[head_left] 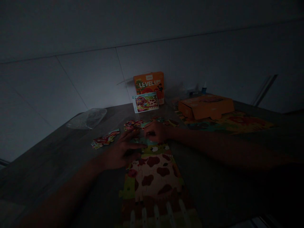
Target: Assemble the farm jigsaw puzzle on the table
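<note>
Toward the near edge of the counter (pixel 54 152), the puzzle (pixel 156 177) lay flat, showing a spotted cow above a white fence, its far end reaching the hands. They were slightly apart: the left hand (pixel 121 152) had its fingers spread at the puzzle's far left side, while the right hand (pixel 155 131) was curled at its far end; whether it held a piece could not be told. Loose pieces (pixel 104 140) lay left of the left hand, and more beyond both hands.

By the counter's far edge, a picture card (pixel 146 103) leaned before an upright orange box (pixel 149 79). Near the far left corner lay a clear bag (pixel 87 118). Toward the far right corner lay a second box (pixel 205 106), a colourful picture (pixel 249 122) showing in front.
</note>
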Demonstrator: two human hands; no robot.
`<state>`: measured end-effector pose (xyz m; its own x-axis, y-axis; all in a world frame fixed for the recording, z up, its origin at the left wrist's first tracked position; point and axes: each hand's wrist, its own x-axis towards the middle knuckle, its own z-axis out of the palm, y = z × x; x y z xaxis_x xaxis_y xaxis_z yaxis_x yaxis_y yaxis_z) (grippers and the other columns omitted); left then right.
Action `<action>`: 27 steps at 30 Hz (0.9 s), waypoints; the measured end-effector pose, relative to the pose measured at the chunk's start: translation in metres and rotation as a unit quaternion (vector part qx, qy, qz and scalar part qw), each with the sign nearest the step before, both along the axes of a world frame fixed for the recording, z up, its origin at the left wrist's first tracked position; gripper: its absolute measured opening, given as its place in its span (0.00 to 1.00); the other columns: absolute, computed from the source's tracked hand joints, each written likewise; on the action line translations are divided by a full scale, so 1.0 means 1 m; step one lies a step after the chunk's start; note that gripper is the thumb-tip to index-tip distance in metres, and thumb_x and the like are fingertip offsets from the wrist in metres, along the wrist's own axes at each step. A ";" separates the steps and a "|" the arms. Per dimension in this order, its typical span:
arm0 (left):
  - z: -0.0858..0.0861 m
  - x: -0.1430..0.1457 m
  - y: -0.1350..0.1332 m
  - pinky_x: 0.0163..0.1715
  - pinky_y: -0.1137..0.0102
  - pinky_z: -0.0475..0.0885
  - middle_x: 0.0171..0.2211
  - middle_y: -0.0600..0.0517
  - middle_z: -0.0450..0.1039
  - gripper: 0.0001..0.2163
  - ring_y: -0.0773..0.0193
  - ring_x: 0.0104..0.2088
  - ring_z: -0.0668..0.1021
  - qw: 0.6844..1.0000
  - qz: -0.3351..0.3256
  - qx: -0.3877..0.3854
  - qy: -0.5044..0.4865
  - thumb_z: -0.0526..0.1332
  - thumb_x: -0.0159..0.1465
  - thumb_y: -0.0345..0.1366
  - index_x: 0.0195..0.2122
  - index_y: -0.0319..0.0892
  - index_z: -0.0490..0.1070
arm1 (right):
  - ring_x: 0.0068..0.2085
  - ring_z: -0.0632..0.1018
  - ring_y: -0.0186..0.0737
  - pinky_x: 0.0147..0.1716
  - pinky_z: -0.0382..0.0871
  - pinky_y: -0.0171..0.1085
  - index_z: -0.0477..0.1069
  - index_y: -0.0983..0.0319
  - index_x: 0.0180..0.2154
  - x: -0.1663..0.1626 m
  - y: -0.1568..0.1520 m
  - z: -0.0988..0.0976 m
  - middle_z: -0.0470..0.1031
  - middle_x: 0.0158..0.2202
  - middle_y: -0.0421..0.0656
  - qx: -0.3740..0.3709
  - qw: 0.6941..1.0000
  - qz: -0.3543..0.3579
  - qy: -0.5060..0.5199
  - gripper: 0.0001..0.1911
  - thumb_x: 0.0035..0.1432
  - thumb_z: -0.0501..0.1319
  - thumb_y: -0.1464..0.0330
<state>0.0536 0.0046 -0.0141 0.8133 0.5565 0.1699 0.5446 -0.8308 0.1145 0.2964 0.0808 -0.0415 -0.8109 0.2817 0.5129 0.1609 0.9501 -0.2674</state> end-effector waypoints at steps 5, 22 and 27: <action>-0.002 -0.001 0.002 0.63 0.42 0.53 0.69 0.48 0.51 0.18 0.42 0.68 0.52 1.000 0.006 0.002 -0.002 0.61 0.67 0.40 0.58 0.56 0.70 | 0.25 0.72 0.34 0.29 0.63 0.33 0.70 0.63 0.25 0.001 0.002 -0.002 0.72 0.23 0.41 -0.021 1.000 -0.008 -0.005 0.06 0.45 0.54 0.73; -0.004 0.000 0.004 0.63 0.46 0.57 0.67 0.46 0.55 0.17 0.44 0.67 0.55 1.000 0.009 0.006 -0.023 0.61 0.66 0.42 0.56 0.52 0.72 | 0.22 0.54 0.29 0.23 0.49 0.33 0.48 0.59 0.17 0.002 0.001 0.006 0.50 0.16 0.34 -0.059 0.997 0.003 -0.039 0.12 0.44 0.52 0.67; -0.005 -0.002 0.004 0.63 0.44 0.56 0.67 0.46 0.55 0.17 0.44 0.67 0.55 1.000 0.010 0.004 -0.028 0.61 0.66 0.42 0.56 0.52 0.72 | 0.22 0.53 0.29 0.24 0.48 0.33 0.49 0.59 0.18 0.002 0.001 0.007 0.49 0.17 0.34 -0.078 0.996 0.012 -0.042 0.11 0.43 0.53 0.67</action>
<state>0.0519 0.0082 -0.0188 0.7915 0.5706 0.2188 0.5536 -0.8211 0.1387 0.2989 0.0822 -0.0342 -0.8567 0.3329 0.3939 0.1676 0.9020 -0.3979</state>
